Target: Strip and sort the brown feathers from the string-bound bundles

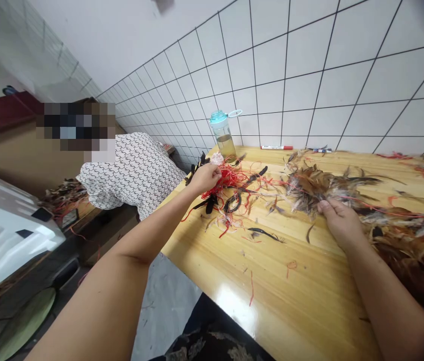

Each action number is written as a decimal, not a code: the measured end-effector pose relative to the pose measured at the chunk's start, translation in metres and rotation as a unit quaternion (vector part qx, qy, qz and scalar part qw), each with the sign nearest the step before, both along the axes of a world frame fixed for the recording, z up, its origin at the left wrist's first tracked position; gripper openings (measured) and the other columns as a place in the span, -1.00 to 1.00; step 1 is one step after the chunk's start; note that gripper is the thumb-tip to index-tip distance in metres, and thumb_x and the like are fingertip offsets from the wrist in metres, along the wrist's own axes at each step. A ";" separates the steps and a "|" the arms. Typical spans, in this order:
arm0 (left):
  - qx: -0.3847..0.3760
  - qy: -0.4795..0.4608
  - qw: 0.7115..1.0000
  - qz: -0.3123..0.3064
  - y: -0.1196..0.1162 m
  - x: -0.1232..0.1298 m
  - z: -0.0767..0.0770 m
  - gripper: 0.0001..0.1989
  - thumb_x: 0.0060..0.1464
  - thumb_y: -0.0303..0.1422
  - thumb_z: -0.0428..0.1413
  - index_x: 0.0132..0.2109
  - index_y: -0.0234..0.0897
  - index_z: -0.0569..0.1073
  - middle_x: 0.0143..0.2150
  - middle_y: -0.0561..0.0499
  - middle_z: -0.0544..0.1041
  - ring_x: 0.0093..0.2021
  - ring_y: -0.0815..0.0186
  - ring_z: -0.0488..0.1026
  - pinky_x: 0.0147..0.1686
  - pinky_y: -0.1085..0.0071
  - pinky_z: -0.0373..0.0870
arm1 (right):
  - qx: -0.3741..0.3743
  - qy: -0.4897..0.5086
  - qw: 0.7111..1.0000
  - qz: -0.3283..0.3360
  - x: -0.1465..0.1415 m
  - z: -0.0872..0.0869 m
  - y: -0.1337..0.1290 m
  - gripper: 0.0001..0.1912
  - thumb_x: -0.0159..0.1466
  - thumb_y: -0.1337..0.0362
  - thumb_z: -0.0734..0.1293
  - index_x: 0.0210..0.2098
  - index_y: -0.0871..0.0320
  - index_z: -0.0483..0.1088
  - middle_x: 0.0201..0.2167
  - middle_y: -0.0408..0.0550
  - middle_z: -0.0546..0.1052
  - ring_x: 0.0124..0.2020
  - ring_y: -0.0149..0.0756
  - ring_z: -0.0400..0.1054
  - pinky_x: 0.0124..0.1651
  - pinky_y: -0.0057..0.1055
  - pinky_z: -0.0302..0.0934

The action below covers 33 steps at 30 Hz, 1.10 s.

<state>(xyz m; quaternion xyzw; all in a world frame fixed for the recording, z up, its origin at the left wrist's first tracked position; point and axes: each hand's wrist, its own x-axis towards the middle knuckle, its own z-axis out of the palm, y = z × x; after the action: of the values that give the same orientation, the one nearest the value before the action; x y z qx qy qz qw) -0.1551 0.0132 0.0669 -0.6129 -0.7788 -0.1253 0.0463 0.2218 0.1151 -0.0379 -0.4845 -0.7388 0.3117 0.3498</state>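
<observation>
My left hand (207, 178) is at the table's far left end, its fingers pinched together in a tangle of red string (231, 176); the fingertips are partly lost among the strands. Black feathers (198, 166) and a small pale crumpled piece (217, 159) lie just beyond it. On the right, my right hand (337, 218) grips the near side of a bunch of brown and grey feathers (311, 184) between thumb and fingers. Red strands run across the table near that bunch. A large heap of brown feathers (415, 255) lies beside my right forearm.
A bottle with a light blue lid (224, 135) stands by the tiled wall (309, 75). A red and white marker (276, 147) lies at the wooden table's (272, 281) back edge. On the left, a person in a patterned top (132, 170) bends over beside white plastic stools (16, 225).
</observation>
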 end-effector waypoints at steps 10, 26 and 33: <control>-0.088 -0.065 0.986 -0.129 -0.020 0.031 -0.001 -0.87 -0.01 -0.41 0.06 -0.31 -0.27 0.50 -0.36 0.03 0.55 -0.36 0.36 0.45 -0.35 0.47 0.29 | -0.003 0.013 1.000 0.007 0.002 -0.001 -0.001 -0.63 0.20 -0.03 0.12 -0.52 0.10 0.28 -0.53 -0.11 0.38 -0.41 -0.23 0.26 -0.30 -0.34 0.07; -0.060 0.025 0.993 -0.098 -0.029 0.046 -0.027 -0.82 0.10 -0.39 0.00 -0.21 -0.23 0.48 -0.19 -0.07 0.47 -0.14 0.26 0.43 -0.14 0.38 0.36 | -0.004 0.018 1.000 0.003 0.001 0.002 -0.002 -0.64 0.18 -0.02 0.12 -0.53 0.10 0.26 -0.53 -0.10 0.37 -0.42 -0.24 0.24 -0.30 -0.34 0.07; -0.033 0.026 0.999 -0.004 -0.041 -0.001 -0.013 -0.83 0.08 -0.39 0.00 -0.29 -0.25 0.49 -0.27 -0.06 0.49 -0.28 0.27 0.43 -0.22 0.37 0.34 | -0.001 0.019 1.000 0.007 0.000 -0.001 0.000 -0.65 0.20 -0.01 0.12 -0.52 0.10 0.28 -0.53 -0.11 0.38 -0.43 -0.24 0.25 -0.30 -0.34 0.08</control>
<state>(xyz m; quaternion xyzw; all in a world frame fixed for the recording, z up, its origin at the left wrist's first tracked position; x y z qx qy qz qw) -0.1559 -0.0278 0.0544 -0.6201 -0.7787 -0.0839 0.0454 0.2218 0.1146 -0.0390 -0.4736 -0.7351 0.3239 0.3611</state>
